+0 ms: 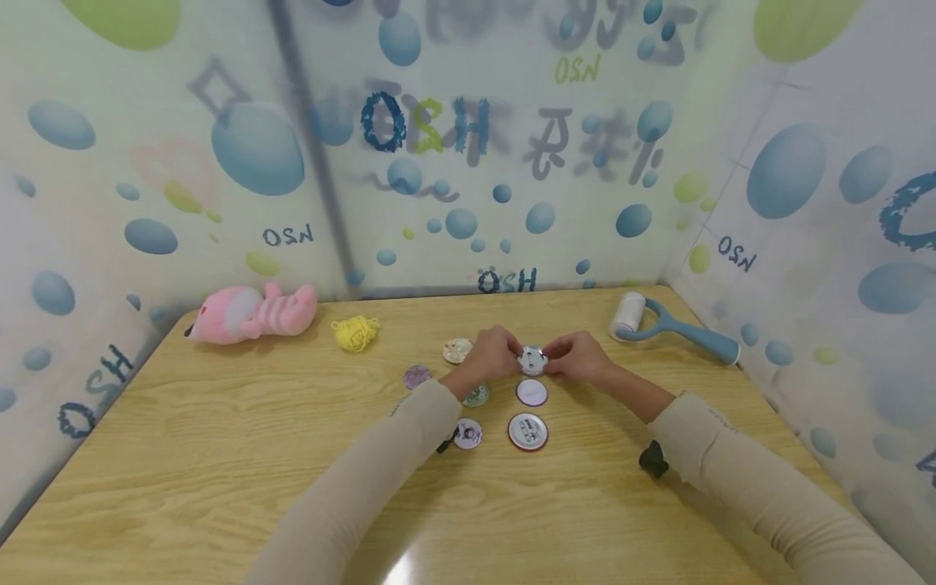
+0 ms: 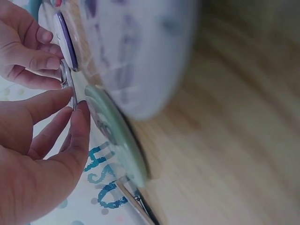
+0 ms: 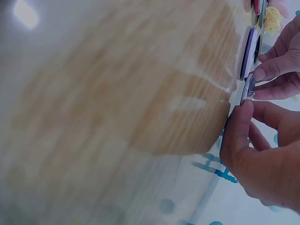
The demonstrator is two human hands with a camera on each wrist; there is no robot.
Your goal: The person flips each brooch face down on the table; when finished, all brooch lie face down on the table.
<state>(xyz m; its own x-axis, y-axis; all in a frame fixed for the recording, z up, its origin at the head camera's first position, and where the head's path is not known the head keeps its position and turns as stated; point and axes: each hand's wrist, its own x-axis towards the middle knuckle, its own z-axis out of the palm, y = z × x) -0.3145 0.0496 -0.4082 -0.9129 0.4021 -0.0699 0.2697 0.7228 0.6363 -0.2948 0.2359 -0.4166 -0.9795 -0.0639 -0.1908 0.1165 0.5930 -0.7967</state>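
Between both hands is a round pin badge (image 1: pixel 532 360), its silvery back with the pin facing up. My left hand (image 1: pixel 497 355) pinches its left edge between thumb and fingers. On the opposite edge, the right hand (image 1: pixel 582 357) pinches it the same way. The right wrist view shows the badge (image 3: pixel 248 89) tilted on edge between the fingertips. Just nearer than the hands lies a white badge with a purple rim (image 1: pixel 531 392), and below it a white one with a red rim (image 1: pixel 528 431). A green badge (image 1: pixel 477 396) is partly hidden by the left forearm.
Left of the hands lie a cream badge (image 1: pixel 457 350), a purple badge (image 1: pixel 416 376) and a white badge with a dark figure (image 1: pixel 469 434). Farther back are a pink plush toy (image 1: pixel 252 314), yellow yarn (image 1: pixel 355 333) and a blue-handled lint roller (image 1: pixel 676 327). Patterned curtains (image 1: pixel 453 219) border the table.
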